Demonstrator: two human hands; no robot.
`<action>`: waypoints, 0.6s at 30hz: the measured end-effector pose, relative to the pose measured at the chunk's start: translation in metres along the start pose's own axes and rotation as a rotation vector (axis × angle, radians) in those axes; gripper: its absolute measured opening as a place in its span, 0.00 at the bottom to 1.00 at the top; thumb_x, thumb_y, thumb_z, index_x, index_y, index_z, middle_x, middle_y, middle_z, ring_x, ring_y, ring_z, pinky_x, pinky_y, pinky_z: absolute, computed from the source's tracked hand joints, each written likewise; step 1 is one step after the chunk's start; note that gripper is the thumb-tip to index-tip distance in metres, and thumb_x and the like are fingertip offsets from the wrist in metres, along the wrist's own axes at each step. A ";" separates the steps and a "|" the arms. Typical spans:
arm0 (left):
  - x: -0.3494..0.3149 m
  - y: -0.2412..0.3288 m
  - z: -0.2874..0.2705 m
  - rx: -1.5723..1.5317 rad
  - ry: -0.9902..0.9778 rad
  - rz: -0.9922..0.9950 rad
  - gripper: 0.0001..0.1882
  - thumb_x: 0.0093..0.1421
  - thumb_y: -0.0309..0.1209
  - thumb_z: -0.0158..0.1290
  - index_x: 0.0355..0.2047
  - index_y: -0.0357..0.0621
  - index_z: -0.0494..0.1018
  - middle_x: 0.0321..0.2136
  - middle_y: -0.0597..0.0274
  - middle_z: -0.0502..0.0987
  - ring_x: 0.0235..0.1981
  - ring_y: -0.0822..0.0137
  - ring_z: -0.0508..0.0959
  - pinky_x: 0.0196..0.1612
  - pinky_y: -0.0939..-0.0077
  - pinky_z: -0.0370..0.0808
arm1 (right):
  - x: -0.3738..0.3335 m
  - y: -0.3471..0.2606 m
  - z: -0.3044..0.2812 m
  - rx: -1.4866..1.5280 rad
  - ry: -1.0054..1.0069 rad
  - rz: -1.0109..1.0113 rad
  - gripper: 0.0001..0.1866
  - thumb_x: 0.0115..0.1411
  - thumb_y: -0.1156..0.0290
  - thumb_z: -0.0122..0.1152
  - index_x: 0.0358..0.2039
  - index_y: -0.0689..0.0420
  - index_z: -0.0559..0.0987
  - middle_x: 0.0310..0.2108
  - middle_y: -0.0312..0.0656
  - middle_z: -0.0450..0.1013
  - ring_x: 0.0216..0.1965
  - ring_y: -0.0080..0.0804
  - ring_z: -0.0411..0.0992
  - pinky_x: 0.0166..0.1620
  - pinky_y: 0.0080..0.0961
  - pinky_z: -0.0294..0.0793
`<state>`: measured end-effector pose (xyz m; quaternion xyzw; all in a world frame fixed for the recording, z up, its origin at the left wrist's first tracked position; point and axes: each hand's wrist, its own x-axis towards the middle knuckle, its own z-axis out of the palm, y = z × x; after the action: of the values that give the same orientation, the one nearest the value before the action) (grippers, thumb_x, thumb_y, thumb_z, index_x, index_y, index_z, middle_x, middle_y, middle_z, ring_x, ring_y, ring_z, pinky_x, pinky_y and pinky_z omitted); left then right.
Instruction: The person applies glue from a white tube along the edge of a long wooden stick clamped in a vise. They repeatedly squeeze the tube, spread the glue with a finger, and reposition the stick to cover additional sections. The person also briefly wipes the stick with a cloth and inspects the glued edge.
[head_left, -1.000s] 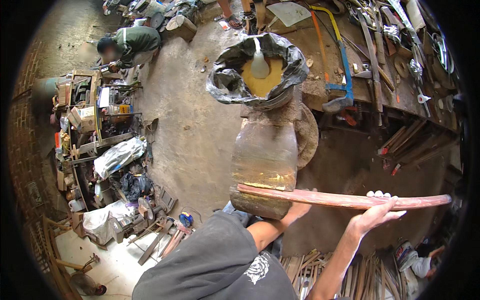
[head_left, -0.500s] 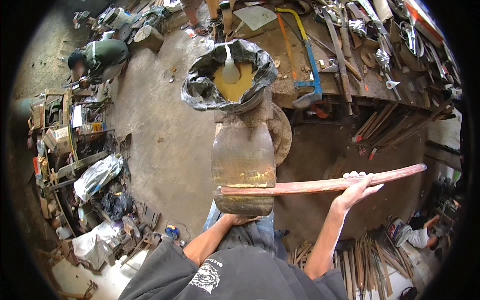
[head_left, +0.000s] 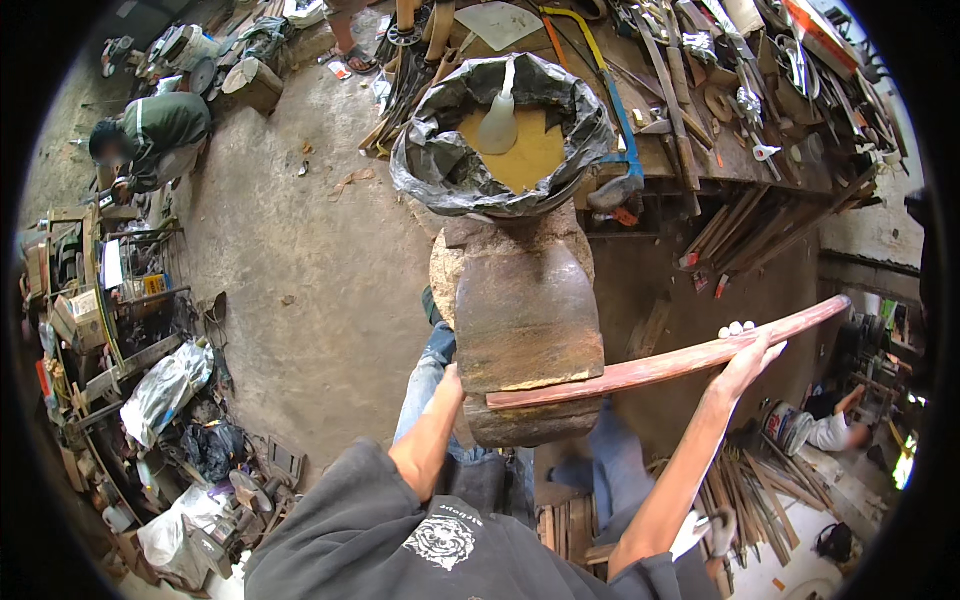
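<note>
A long, slightly curved reddish-brown strip lies with its left end across the near part of a thick, worn brown block. Its far right end rises off to the side in the air. My right hand is closed round the strip to the right of the block, fingertips curled over the far edge and thumb along the near side. My left hand is against the block's left side; its fingers are hidden behind the block. Beyond the block stands a basin lined with black plastic, holding yellowish liquid and a pale squeeze bottle.
A cluttered workbench at the back right carries a blue-and-yellow hacksaw and several tools. Crowded shelves stand at the left. One person bends at the far left, another is at the right. Wooden strips lie near right.
My left hand has moved from under the block's near edge to its left side. The strip's right end has swung farther away, so it slants more. The whole view has shifted.
</note>
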<state>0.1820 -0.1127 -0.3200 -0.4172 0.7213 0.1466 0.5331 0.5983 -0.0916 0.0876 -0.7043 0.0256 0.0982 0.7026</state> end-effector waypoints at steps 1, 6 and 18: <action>0.001 0.011 -0.003 -0.004 0.024 0.003 0.24 0.65 0.56 0.43 0.24 0.51 0.56 0.22 0.66 0.60 0.21 0.67 0.60 0.25 0.71 0.56 | 0.000 0.000 0.000 -0.028 -0.004 -0.034 0.40 0.72 0.59 0.49 0.74 0.42 0.37 0.38 0.41 0.67 0.29 0.30 0.68 0.29 0.29 0.71; 0.001 0.030 -0.017 0.023 0.105 -0.019 0.31 0.65 0.60 0.41 0.14 0.54 0.51 0.10 0.70 0.57 0.09 0.70 0.57 0.13 0.75 0.53 | 0.002 -0.003 -0.001 -0.065 -0.003 -0.018 0.39 0.72 0.60 0.49 0.74 0.43 0.39 0.38 0.42 0.67 0.30 0.32 0.68 0.29 0.31 0.74; -0.014 0.056 -0.036 0.036 0.146 0.054 0.23 0.63 0.51 0.44 0.24 0.45 0.70 0.17 0.60 0.69 0.18 0.60 0.70 0.25 0.58 0.68 | -0.019 -0.055 0.018 -0.678 0.398 -0.452 0.37 0.68 0.68 0.57 0.69 0.66 0.49 0.52 0.54 0.67 0.46 0.37 0.72 0.47 0.33 0.76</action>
<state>0.1173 -0.0961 -0.3059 -0.3975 0.7717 0.1171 0.4824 0.5871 -0.0756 0.1453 -0.8878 -0.0278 -0.1922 0.4173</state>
